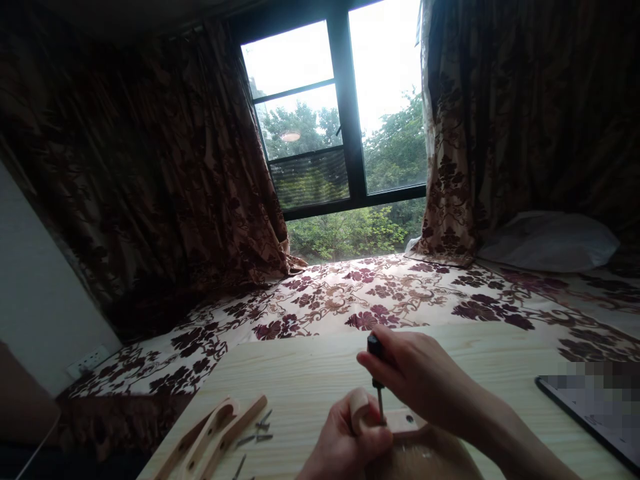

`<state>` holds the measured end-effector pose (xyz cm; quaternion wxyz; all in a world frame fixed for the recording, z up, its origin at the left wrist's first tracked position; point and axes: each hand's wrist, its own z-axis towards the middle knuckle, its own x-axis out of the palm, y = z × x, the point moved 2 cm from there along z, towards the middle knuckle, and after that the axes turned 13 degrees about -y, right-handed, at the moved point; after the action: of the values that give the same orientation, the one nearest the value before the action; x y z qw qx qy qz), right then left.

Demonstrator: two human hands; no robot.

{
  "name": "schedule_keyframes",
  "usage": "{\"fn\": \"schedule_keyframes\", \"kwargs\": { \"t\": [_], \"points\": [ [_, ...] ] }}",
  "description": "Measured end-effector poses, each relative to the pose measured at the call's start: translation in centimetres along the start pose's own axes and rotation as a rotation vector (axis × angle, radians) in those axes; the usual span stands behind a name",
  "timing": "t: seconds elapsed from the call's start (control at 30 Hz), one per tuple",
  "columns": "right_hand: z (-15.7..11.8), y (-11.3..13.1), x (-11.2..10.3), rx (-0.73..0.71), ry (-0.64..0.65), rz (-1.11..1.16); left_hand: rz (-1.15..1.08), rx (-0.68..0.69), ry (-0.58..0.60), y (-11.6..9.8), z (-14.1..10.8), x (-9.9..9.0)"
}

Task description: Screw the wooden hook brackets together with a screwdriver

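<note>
My right hand (425,377) is closed around the black handle of a screwdriver (381,403), which points down. Its shaft meets a pale wooden hook (397,420), and the tip is hidden close to my left thumb. With its fingers wrapped round the curved end, my left hand (345,437) grips this hook. A dark screw hole shows in the hook's flat part. Below it lies a brownish, shiny surface that I cannot make out. To the left, several similar wooden hooks (213,433) lie on the pale wooden board (300,373), beside several loose screws (263,427).
A dark-edged flat object (575,410), partly pixelated, lies at the board's right. Behind the board spreads a flowered cloth (390,290) up to the window (355,133). Patterned curtains (450,180) hang on both sides. A whitish bag-like bundle (550,240) rests at the right.
</note>
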<state>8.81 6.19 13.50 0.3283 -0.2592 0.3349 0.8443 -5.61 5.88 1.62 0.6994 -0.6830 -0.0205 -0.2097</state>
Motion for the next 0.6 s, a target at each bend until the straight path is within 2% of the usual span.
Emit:
{"fn": "schedule_keyframes", "kwargs": {
  "t": [0.17, 0.37, 0.47, 0.6],
  "points": [
    [-0.37, 0.63, -0.52, -0.038, 0.089, 0.12, 0.015, -0.037, -0.009, 0.54, 0.23, -0.33],
    [-0.22, 0.1, 0.03, 0.018, 0.028, 0.025, -0.002, 0.011, 0.052, -0.29, 0.08, -0.1],
    [-0.13, -0.03, 0.13, 0.035, 0.014, -0.02, -0.014, 0.016, 0.037, -0.42, -0.09, 0.14],
    [-0.33, 0.37, -0.19, 0.011, 0.051, 0.054, -0.024, 0.014, -0.008, 0.21, 0.03, 0.11]
  ]
}}
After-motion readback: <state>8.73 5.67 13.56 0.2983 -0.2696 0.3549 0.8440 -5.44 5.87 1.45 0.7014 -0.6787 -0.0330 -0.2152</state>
